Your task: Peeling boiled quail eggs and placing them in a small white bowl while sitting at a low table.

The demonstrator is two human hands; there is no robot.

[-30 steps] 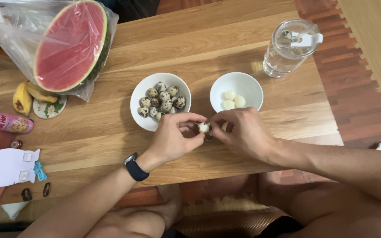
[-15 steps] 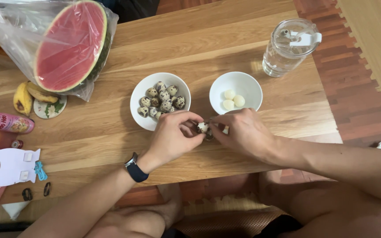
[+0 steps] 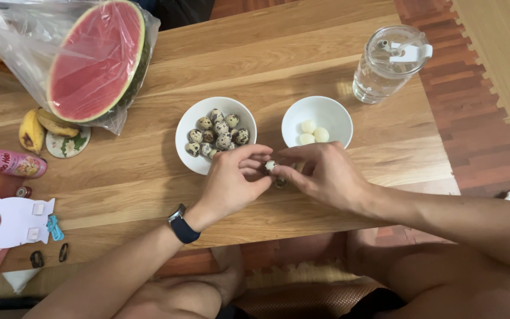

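Note:
My left hand and my right hand meet over the wooden table, both pinching one small quail egg that is partly peeled and shows white. Bits of speckled shell lie on the table just below it. Behind my left hand stands a white bowl with several speckled quail eggs. Behind my right hand a second white bowl holds three peeled white eggs. A dark watch is on my left wrist.
A halved watermelon in clear plastic sits at the back left, with bananas beside it. A clear lidded water bottle stands at the back right. A pink bottle and a white paper cutout lie at the left edge.
My fingers have shifted around the egg, turning it slightly and lifting it a little toward the bowls. More white shows. The bowls and other things have not moved.

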